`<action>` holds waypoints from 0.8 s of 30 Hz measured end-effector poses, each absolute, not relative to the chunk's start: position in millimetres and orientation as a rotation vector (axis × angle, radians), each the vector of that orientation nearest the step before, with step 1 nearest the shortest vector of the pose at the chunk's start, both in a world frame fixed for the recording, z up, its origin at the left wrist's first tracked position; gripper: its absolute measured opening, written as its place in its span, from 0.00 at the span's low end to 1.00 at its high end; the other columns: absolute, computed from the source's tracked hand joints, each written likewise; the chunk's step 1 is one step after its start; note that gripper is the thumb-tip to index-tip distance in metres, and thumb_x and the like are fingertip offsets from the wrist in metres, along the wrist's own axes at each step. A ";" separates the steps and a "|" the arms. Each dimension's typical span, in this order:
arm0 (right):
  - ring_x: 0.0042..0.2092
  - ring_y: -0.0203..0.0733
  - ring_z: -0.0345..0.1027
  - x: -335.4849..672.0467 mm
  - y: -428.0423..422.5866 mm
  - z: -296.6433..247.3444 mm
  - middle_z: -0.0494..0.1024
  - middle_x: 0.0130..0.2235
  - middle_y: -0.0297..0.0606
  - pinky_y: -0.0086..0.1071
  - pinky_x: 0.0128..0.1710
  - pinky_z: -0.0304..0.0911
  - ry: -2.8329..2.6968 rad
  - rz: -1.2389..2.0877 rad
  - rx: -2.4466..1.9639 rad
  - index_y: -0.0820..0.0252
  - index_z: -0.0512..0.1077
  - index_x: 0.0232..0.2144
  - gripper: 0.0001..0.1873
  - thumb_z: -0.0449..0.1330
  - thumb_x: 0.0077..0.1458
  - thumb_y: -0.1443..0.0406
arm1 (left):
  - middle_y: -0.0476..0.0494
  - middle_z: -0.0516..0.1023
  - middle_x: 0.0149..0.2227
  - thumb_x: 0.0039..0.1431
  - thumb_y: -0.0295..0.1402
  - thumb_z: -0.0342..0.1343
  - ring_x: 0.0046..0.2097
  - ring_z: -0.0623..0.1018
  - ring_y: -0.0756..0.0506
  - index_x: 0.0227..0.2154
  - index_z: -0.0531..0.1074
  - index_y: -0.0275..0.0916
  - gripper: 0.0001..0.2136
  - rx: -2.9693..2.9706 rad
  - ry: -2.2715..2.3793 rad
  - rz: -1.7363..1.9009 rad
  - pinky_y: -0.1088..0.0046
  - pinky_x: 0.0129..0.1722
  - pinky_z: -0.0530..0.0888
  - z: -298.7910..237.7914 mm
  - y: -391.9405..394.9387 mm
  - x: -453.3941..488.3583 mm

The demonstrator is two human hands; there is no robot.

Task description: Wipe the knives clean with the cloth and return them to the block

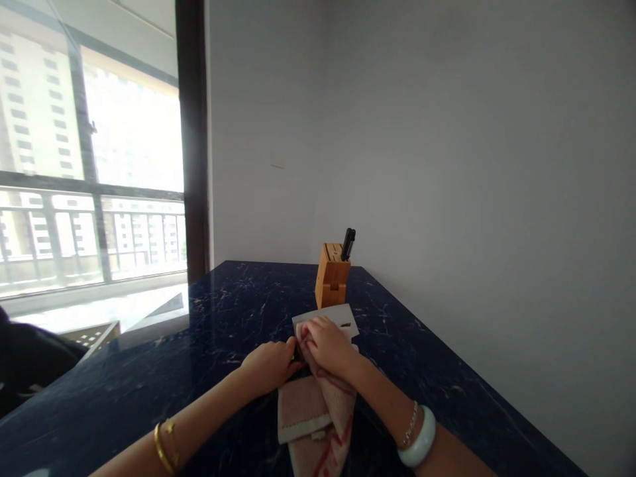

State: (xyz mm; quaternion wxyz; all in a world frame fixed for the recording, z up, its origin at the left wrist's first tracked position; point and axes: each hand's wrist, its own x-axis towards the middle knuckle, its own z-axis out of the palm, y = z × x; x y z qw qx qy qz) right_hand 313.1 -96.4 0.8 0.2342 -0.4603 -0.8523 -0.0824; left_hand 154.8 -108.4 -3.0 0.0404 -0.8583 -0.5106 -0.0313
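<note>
My right hand [328, 344] is closed on a pink and white towel [340, 404], pinching a bunched fold near its top end. The rest of the towel hangs down over the table toward me, partly folded, with red marks on it. Right beside it, my left hand [271, 364] has its fingers curled round something dark, mostly hidden by the fingers and the towel. Just beyond both hands lies a white sheet [325, 313] with a small dark print. Behind the sheet stands a wooden knife block [332, 273] with black handles [348, 244] sticking up at its right.
The dark blue marbled table [238, 298] narrows away to a grey wall [447, 165], which also runs along the right. At the left, a black item [30, 358] sits beside the table, near a perforated light panel [99, 336]. A large window [134, 146] is beyond.
</note>
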 end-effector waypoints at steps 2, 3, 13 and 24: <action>0.38 0.37 0.55 307.5 -102.6 -0.1 0.65 0.33 0.36 0.29 0.36 0.49 -2.375 -0.288 -1.244 0.60 0.63 0.30 0.06 0.47 0.52 0.66 | 0.38 0.73 0.35 0.54 0.45 0.38 0.36 0.74 0.38 0.42 0.59 0.37 0.19 -2.641 -1.553 -0.116 0.63 0.33 0.69 -3.9 -107.3 153.7; 0.37 0.38 0.56 306.0 -104.9 0.2 0.65 0.33 0.36 0.30 0.35 0.50 -2.386 -0.310 -1.249 0.61 0.63 0.30 0.06 0.47 0.52 0.65 | 0.38 0.73 0.35 0.54 0.45 0.38 0.36 0.74 0.38 0.43 0.59 0.37 0.20 -2.649 -1.545 -0.126 0.63 0.33 0.69 -4.1 -106.9 153.2; 0.38 0.40 0.57 319.1 -98.5 -0.1 0.66 0.34 0.37 0.30 0.34 0.50 -2.469 -0.337 -1.421 0.59 0.63 0.30 0.06 0.51 0.46 0.70 | 0.38 0.73 0.35 0.52 0.46 0.39 0.37 0.74 0.38 0.39 0.62 0.37 0.20 -2.660 -1.608 -0.137 0.65 0.33 0.68 -0.5 -109.2 152.4; 0.40 0.43 0.60 376.5 -72.4 -0.3 0.68 0.37 0.41 0.32 0.34 0.51 -2.201 -0.348 -1.897 0.61 0.64 0.32 0.09 0.50 0.45 0.72 | 0.45 0.74 0.28 0.44 0.45 0.47 0.19 0.72 0.47 0.37 0.66 0.41 0.18 -2.913 -1.886 -0.172 0.73 0.18 0.67 16.0 -83.8 119.2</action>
